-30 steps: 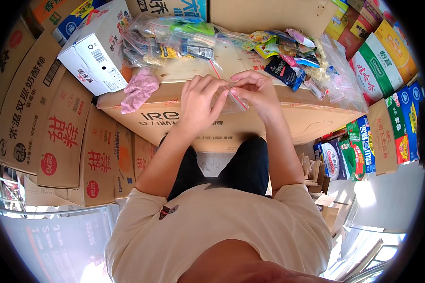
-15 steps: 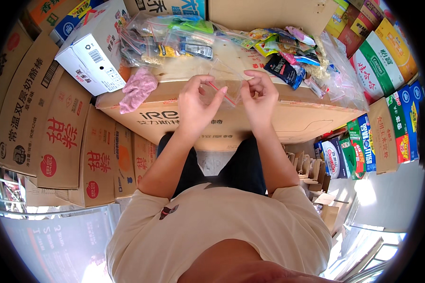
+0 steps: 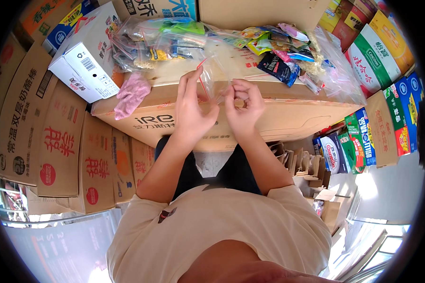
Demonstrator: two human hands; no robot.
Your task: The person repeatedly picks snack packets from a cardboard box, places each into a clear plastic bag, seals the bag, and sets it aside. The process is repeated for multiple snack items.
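Note:
A clear, thin zip-lock bag (image 3: 218, 70) with a red strip along its mouth hangs between my two hands above the box's near edge. My left hand (image 3: 192, 107) is on the bag's red-striped side, its fingers reaching up along the strip and its thumb lower down, near the other hand. With bent fingers, my right hand (image 3: 244, 101) pinches the opposite edge of the bag. I see nothing inside the bag. Beyond it, to the left, lies a pile of filled clear bags (image 3: 163, 45). Several colourful snack packets (image 3: 281, 52) lie in a heap to the right.
A large cardboard box (image 3: 278, 120) serves as the work surface. On its left stand a white carton (image 3: 87, 61) and a crumpled pink cloth (image 3: 133, 94). More clear bags (image 3: 342, 78) lie at its right end. Stacked brown cartons (image 3: 56, 137) flank my left side; coloured boxes (image 3: 373, 59) flank my right.
My left hand's fingers have straightened upward, and the red strip has turned from slanted to nearly upright. My right hand has moved slightly left and down, still pinching the bag.

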